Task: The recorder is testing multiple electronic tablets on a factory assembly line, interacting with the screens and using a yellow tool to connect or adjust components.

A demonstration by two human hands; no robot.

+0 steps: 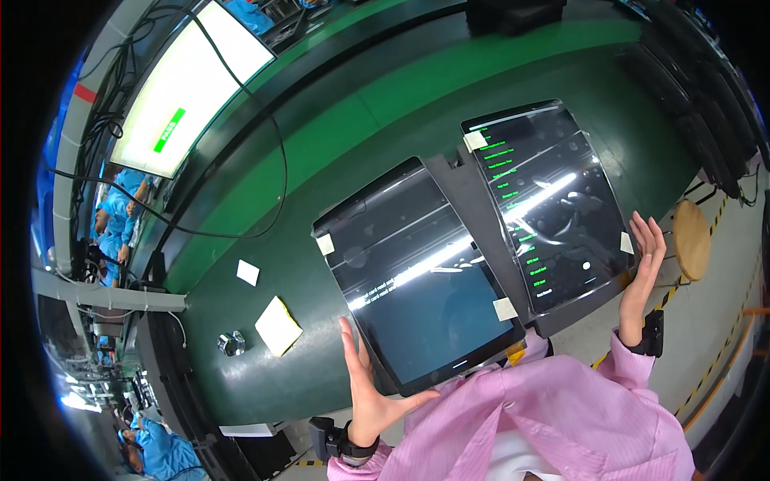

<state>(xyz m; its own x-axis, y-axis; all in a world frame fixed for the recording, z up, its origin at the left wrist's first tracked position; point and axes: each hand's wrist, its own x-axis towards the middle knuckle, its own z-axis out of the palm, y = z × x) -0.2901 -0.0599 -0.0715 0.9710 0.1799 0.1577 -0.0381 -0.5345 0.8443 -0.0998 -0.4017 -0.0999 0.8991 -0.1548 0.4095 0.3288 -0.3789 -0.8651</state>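
Two tablets with clear film over their screens lie side by side on a dark grey holder (475, 196). On the left tablet (433, 321) a dark blue-grey panel is lit. The right tablet (561, 208) shows a column of green text lines on black. Small pale tape tabs stick to both films. My left hand (371, 401) is open at the left tablet's lower left corner, thumb stretched along the bottom edge; I cannot tell whether it touches. Beside the right tablet's right edge, near a tape tab (626, 243), my right hand (644, 260) is open with fingers extended.
A yellow pad of notes (278, 326), a white slip (248, 273) and a small shiny object (232, 344) lie on the green table (321, 345). A lit monitor (192, 88) with a hanging cable (282, 172) stands far left. A wooden stool (691, 239) is at right.
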